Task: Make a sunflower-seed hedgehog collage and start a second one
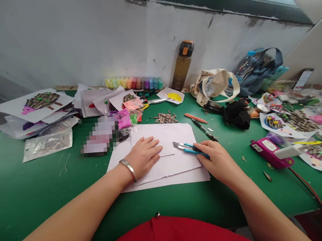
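Observation:
My left hand [147, 153] lies flat with fingers stretched over white paper [162, 133], pressing it to the table. A silver bangle [128, 169] circles that wrist. In my right hand [215, 159] is a blue utility knife [189, 148], its metal blade end pointing left above the sheets. A straight dark line, perhaps a cut or a paper edge, runs right from my left fingertips. Beneath lie more white sheets [187, 176] with slightly uneven lower edges. Past the paper, an orange pen [195, 118] and a black pen [204, 129] rest on the green table [167, 205].
Sunflower seeds [165, 118] lie in a pile behind the paper, near scissors [156, 101]. A tall bottle [183, 65] stands by the wall. Hedgehog pictures [37, 104] are stacked left. A magenta glue-gun-like device [272, 152] with a red cord sits right.

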